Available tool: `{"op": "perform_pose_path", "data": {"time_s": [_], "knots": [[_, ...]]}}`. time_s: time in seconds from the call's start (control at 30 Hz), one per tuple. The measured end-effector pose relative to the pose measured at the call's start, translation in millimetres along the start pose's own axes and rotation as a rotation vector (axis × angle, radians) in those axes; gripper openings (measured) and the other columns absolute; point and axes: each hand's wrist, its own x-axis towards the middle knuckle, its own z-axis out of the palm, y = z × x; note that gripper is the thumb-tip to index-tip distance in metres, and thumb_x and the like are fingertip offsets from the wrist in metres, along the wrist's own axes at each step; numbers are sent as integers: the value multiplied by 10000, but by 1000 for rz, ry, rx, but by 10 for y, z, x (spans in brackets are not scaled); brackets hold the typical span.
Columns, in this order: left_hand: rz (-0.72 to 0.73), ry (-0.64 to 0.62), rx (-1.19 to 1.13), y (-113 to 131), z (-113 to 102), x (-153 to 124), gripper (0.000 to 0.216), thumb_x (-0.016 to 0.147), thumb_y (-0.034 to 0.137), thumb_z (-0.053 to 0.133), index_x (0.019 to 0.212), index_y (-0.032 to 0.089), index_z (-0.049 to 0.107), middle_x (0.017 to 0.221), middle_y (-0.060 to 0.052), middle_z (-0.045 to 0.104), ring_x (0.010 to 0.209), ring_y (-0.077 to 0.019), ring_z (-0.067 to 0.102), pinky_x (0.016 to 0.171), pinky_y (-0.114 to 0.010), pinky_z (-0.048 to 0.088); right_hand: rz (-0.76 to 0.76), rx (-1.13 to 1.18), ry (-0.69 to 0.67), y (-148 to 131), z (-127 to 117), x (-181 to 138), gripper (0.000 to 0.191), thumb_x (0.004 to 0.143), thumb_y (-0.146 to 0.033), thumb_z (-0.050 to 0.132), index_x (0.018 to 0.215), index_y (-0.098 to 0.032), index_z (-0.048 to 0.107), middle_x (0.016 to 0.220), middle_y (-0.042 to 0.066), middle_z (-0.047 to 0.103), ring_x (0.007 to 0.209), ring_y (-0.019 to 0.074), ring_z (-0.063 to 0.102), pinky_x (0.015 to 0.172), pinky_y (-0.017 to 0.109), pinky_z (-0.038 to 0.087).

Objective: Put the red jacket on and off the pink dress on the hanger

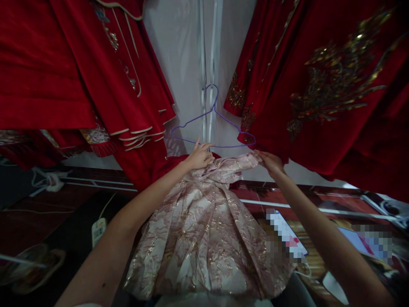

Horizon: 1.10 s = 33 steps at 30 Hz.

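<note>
A pink-and-gold brocade dress [204,230] with a pleated skirt spreads in front of me. My left hand [201,157] is at one side of its gathered top, the lower fingers on the cloth and one finger raised by the hanger's bottom bar. Whether that finger touches the bar I cannot tell. At the other side, my right hand [272,163] pinches the edge of the top, drawing it out sideways. Just above both hands a purple hanger [213,109] hangs from a white pole [203,51], with no garment on it.
Red embroidered garments hang at left [73,76] and right [319,85], close to my arms. Low on the right, a phone [289,236] and another screen [354,241] lie on a wooden surface [316,256]. A white power strip [99,230] is at left.
</note>
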Motion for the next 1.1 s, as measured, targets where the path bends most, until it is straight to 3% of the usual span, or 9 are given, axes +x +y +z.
{"op": "perform_pose_path", "data": {"time_s": [0.1,0.23,0.4,0.63,0.83,1.0,1.1], "knots": [[-8,7,-24,71,-96,-56,315,873,393,455,790,208,696,1313,-73,513,1240,-247,413,1116,-538,156,40,-86,-106,43,-4,-198,248,623,-368,740,790,-199,672,836,37,700,711,143,649,578,228,542],[4,40,-46,153,-240,-159,342,885,417,435,831,213,704,1288,-73,529,1198,-238,436,1057,-471,267,-70,-3,56,-41,43,-332,226,656,-388,684,793,-228,602,829,1,671,677,116,618,535,198,499],[-15,28,-42,159,-342,-255,319,884,401,439,837,227,703,1275,-55,543,1185,-237,438,1059,-460,248,-146,94,143,-164,95,-318,240,701,-420,632,839,-247,537,892,-12,642,708,106,606,532,177,467],[11,46,-47,127,-352,-247,308,887,403,440,852,237,698,1264,-48,550,1174,-226,456,1032,-432,287,-244,-65,168,-367,214,-222,240,748,-461,554,851,-246,519,881,15,645,781,165,614,615,244,474],[-6,69,-83,204,-209,-170,287,884,388,451,883,241,697,1268,-49,552,1178,-220,465,1035,-433,293,-626,-500,94,-770,576,-144,278,833,-450,472,926,-210,578,968,70,648,912,208,587,810,312,435],[-42,79,-147,206,-204,-90,302,899,403,418,911,245,676,1295,-46,529,1231,-231,436,1105,-493,193,-666,-789,191,-919,869,-122,317,879,-481,400,891,-195,538,912,80,633,927,251,560,902,419,355],[-174,223,-138,14,-330,-127,340,913,419,378,900,222,655,1336,-58,478,1290,-253,369,1135,-509,92,-652,-803,201,-931,872,-116,361,875,-533,393,837,-201,528,866,81,619,914,257,560,899,408,350]]}}
